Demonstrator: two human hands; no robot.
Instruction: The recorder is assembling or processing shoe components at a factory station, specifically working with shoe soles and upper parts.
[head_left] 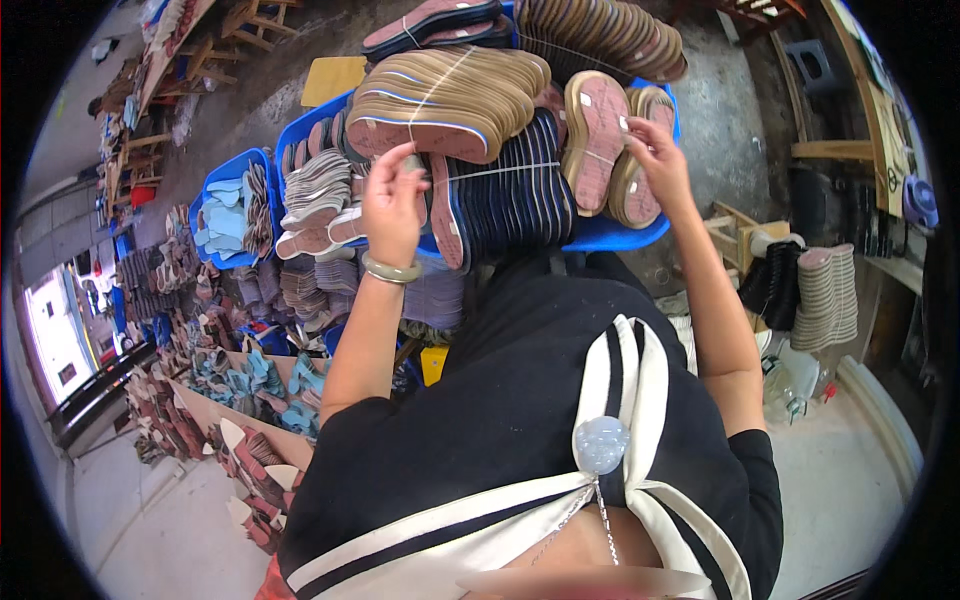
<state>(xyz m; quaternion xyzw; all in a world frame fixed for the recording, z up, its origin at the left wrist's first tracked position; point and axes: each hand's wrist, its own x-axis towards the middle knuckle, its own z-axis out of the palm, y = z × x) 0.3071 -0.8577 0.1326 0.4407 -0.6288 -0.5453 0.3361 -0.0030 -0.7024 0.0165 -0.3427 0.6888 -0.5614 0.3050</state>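
My left hand (395,200), a bangle on its wrist, is raised at the lower edge of a tied stack of tan shoe soles (450,95) with pink faces. Its fingers are bent but apart, and no held thing shows in them. Over at the right, my right hand (660,165) has its fingertips at the edge of an upright bundle of pink-faced soles (597,140). A gap shows between thumb and index finger; contact is hard to make out. Between both hands stands a string-tied row of dark soles (515,195).
The soles sit in a large blue bin (625,235). At its left is a smaller blue bin (235,258) with light-blue pieces. More soles (825,295) stand at right near a clear plastic jug (790,380). Wooden stools (240,35) are at the far left.
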